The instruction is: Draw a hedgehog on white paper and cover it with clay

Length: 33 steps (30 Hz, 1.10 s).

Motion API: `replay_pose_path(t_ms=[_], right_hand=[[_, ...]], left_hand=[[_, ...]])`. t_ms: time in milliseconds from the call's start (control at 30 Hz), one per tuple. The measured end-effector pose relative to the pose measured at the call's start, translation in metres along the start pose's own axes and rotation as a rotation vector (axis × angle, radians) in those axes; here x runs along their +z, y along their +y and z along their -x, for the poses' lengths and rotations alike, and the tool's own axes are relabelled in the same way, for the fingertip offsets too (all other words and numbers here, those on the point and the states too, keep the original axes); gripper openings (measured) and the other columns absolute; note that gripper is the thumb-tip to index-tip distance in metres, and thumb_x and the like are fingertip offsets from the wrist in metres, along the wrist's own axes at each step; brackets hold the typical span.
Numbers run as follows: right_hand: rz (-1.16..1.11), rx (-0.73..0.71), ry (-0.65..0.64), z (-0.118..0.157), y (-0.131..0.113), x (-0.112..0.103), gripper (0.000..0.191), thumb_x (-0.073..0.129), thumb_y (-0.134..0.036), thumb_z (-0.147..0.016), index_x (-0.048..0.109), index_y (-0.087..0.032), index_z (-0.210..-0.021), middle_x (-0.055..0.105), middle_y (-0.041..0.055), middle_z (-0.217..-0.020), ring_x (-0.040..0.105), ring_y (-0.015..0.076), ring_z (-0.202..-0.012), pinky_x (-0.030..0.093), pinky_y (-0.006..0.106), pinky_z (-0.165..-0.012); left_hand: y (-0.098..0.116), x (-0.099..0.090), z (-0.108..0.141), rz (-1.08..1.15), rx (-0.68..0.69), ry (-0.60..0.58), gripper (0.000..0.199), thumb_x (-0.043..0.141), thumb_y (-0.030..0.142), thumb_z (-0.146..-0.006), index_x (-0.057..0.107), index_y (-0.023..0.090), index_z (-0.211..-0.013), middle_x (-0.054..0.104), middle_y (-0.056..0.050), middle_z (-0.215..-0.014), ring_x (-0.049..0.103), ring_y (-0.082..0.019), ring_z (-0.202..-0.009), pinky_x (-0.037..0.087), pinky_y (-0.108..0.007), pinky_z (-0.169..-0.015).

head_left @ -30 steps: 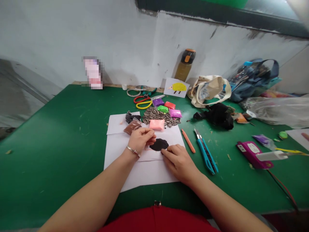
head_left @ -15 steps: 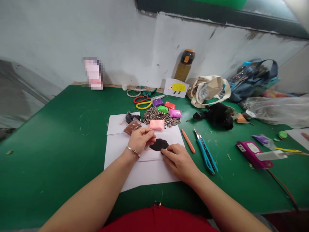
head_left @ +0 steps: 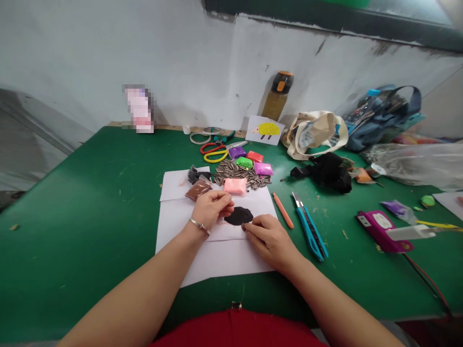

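Note:
A flat black oval of modelling clay (head_left: pixel 238 216) lies on white paper (head_left: pixel 217 260) over a faint orange drawn outline. My left hand (head_left: pixel 212 209) hovers at its left side, thumb and fingers pinched together; anything between them is too small or hidden. At the oval's lower right edge is my right hand (head_left: pixel 271 241), its thumb and index fingertips drawn together there; I cannot make out what they hold. Behind my left hand sits a brown clay packet (head_left: pixel 198 189), beside a pink clay packet (head_left: pixel 235 186). A heap of striped sunflower seeds (head_left: pixel 227 172) lies beyond.
Right of the paper lie an orange marker (head_left: pixel 282 210) and a blue utility knife (head_left: pixel 310 231). Scissors (head_left: pixel 217 155) and coloured clay packets lie behind the seeds. A hedgehog picture (head_left: pixel 265 131) leans near a bottle (head_left: pixel 278 96). A magenta glue gun (head_left: pixel 383 231) is far right.
My right fingertips have drawn slightly back from the black clay's edge and closed together. My left hand keeps its pinch in nearly the same place. The view has shifted slightly.

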State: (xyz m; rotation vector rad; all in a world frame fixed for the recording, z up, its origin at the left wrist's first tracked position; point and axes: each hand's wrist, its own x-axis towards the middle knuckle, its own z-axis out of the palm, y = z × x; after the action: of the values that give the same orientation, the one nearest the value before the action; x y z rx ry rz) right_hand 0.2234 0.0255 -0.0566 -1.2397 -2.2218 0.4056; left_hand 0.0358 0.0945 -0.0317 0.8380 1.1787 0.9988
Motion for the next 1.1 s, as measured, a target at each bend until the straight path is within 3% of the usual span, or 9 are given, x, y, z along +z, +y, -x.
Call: replay_pose_path(t_ms=[200, 800, 1100], right_hand=[[-0.077, 0.055, 0.001, -0.001, -0.001, -0.002, 0.029, 0.048, -0.019, -0.09, 0.062, -0.017, -0.115, 0.059, 0.0091, -0.092, 0.053, 0.0202, -0.086, 0.045, 0.035, -0.075], [0.268, -0.118, -0.071, -0.001, -0.01, -0.002, 0.026, 0.047, -0.021, -0.092, 0.063, -0.02, -0.112, 0.061, 0.0091, -0.095, 0.047, 0.0204, -0.084, 0.038, 0.036, -0.075], [0.294, -0.116, -0.073, -0.001, -0.011, -0.001, 0.025, 0.047, -0.021, -0.092, 0.061, -0.019, -0.112, 0.061, 0.0086, -0.094, 0.048, 0.0204, -0.083, 0.039, 0.036, -0.075]], left_hand=[[0.0, -0.001, -0.001, 0.001, -0.006, -0.003, 0.031, 0.078, 0.037, -0.063, 0.065, 0.011, -0.074, 0.067, -0.004, -0.066, 0.063, -0.011, -0.055, 0.051, -0.019, -0.051], [-0.001, -0.001, -0.001, 0.002, 0.003, -0.014, 0.029, 0.078, 0.036, -0.064, 0.065, 0.011, -0.073, 0.067, -0.004, -0.065, 0.062, -0.01, -0.054, 0.05, -0.019, -0.05], [-0.001, 0.0, -0.001, -0.006, 0.003, -0.011, 0.028, 0.077, 0.035, -0.064, 0.065, 0.011, -0.072, 0.067, -0.004, -0.065, 0.062, -0.01, -0.054, 0.05, -0.019, -0.05]])
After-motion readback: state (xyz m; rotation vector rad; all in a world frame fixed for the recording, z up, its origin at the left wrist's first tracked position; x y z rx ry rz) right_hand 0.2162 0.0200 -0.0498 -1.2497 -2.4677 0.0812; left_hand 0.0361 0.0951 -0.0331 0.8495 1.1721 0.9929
